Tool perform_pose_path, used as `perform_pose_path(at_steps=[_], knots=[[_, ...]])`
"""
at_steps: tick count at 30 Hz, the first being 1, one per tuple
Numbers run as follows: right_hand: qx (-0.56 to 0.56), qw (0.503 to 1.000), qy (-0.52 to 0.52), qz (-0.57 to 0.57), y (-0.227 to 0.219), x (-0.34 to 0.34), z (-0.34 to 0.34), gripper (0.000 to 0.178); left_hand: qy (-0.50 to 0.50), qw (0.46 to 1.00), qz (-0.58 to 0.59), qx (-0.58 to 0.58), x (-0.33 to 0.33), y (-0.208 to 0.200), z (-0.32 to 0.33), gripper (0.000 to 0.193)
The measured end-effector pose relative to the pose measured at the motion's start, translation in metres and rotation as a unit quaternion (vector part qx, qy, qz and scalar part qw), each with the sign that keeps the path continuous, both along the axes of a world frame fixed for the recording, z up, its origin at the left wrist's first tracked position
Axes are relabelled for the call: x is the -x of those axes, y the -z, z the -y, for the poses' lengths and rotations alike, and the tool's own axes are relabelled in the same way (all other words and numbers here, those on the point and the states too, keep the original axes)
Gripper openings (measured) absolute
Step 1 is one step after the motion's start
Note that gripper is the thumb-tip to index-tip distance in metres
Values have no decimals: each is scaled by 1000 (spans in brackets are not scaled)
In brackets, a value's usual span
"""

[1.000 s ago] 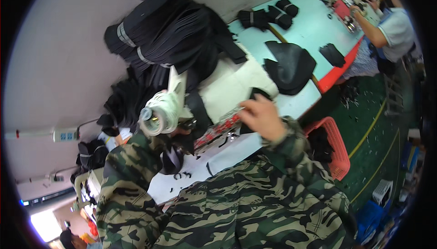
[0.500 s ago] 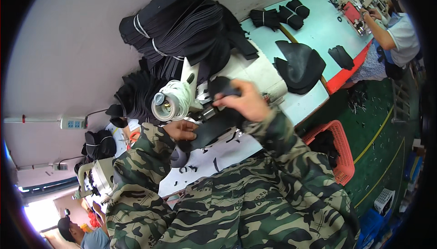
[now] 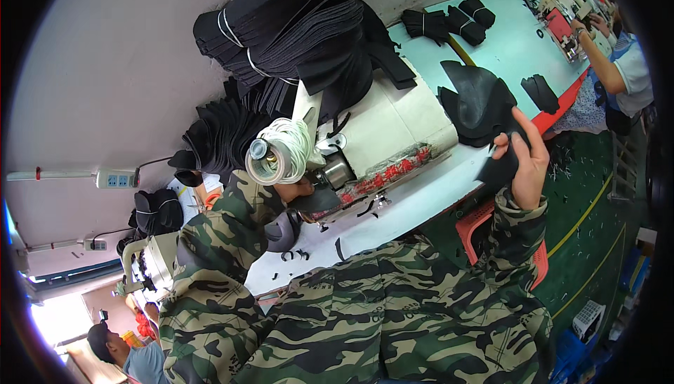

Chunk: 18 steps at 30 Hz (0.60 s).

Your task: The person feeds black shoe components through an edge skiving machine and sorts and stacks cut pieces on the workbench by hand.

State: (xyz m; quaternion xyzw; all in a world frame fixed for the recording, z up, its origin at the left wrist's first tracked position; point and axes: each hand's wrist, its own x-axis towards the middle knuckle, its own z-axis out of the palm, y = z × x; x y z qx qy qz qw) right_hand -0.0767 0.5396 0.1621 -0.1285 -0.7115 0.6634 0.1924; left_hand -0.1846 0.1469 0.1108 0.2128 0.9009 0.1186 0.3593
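Foreground: a person in a camouflage jacket (image 3: pixel 351 314), hands well apart. The left hand (image 3: pixel 293 191), partly hidden behind a cone of white cord (image 3: pixel 289 147), meets a small black piece (image 3: pixel 317 200) by the metal head of a sewing machine (image 3: pixel 400 121); whether it grips the piece cannot be told. The right hand (image 3: pixel 528 166) has its fingers parted over a dark piece (image 3: pixel 500 168) at the edge of the worktop (image 3: pixel 414 210); whether that piece is pinched cannot be told. A curled grey-black piece (image 3: pixel 282 232) and black scraps (image 3: pixel 288 255) lie in front of the machine; a pink-red basket (image 3: pixel 470 231) stands below the right forearm.

Middle distance: tied black stacks (image 3: pixel 295 43) rise behind the machine; rounded black pieces (image 3: pixel 477 96) lie beyond its right end.

Background: small black bundles (image 3: pixel 425 24) and flat black strips (image 3: pixel 540 94) rest before a co-worker (image 3: pixel 635 68), seated at another machine (image 3: pixel 562 26).
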Motion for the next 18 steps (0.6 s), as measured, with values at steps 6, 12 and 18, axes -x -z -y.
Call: perform_pose_path(at_steps=[6,12,18], knots=[[-157,985,-47,48,31,0,29,20,40,980,-168,-98,20,29,6,31],[-367,907,-181,99,47,27,103,31,-49,968,-117,-218,17,52,14,31],[-389,879,-250,117,67,63,165,35,-145,949,-71,-269,-20,78,25,29]])
